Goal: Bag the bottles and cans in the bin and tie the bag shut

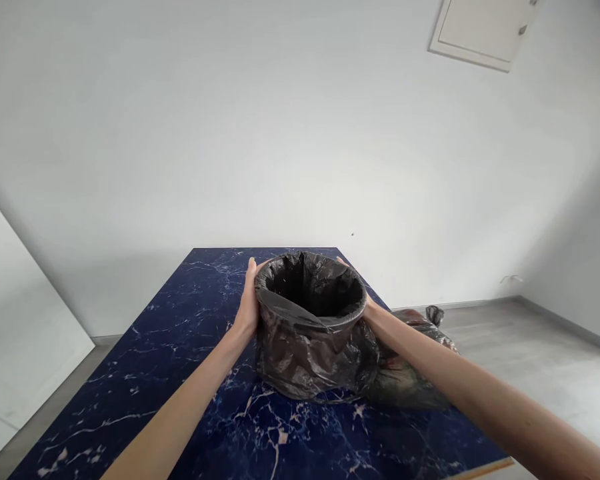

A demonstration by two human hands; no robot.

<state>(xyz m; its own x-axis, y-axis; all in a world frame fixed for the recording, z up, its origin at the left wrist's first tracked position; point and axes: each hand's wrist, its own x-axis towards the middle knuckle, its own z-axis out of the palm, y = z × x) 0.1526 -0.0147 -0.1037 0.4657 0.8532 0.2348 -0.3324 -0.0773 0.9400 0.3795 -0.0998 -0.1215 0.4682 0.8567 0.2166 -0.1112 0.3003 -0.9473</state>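
A round bin stands upright on the blue table, lined with a thin black bin bag folded out over its rim and hanging down the outside. Its inside looks dark, and the bag is wrinkled around the opening. Against the bin's left side presses my left hand, thumb pointing up and fingers partly hidden behind. My right hand grips the opposite side, mostly hidden by the rim and bag. Just to the right lies a knotted, filled black bag, partly covered by my right forearm.
The table has a dark blue marble-patterned top and reaches toward a pale wall. A white panel stands at the left. Grey floor shows on the right, and a hatch is set high in the wall.
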